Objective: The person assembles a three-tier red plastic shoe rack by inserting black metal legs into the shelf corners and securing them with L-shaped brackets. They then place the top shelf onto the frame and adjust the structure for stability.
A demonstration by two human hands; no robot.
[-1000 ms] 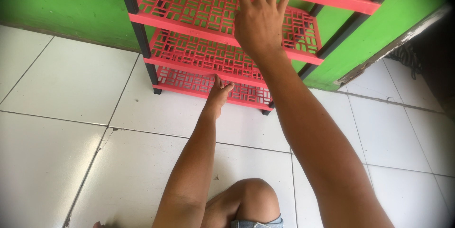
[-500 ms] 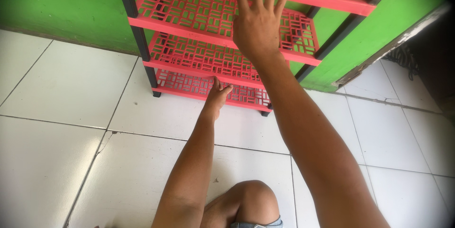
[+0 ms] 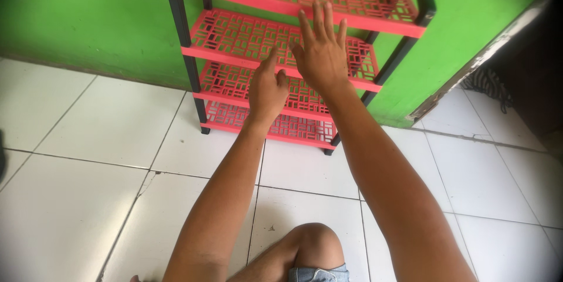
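Right hand (image 3: pixel 319 53) raised, fingers spread wide, palm toward the red shelf rack (image 3: pixel 293 41); holds nothing, and contact with the shelves can't be told from this angle. Left hand (image 3: pixel 267 88), just below and beside it, loosely half-curled, index finger extended, also empty, hovering before the second and third tiers. Rack stands directly ahead of both hands, black posts (image 3: pixel 182 41) to the left of them, against the green wall (image 3: pixel 82 18) on white floor tiles (image 3: pixel 88 159). Judgement: steadying or shifting the rack goes best gripping a shelf's front rail with both hands, evenly, keeping it level.
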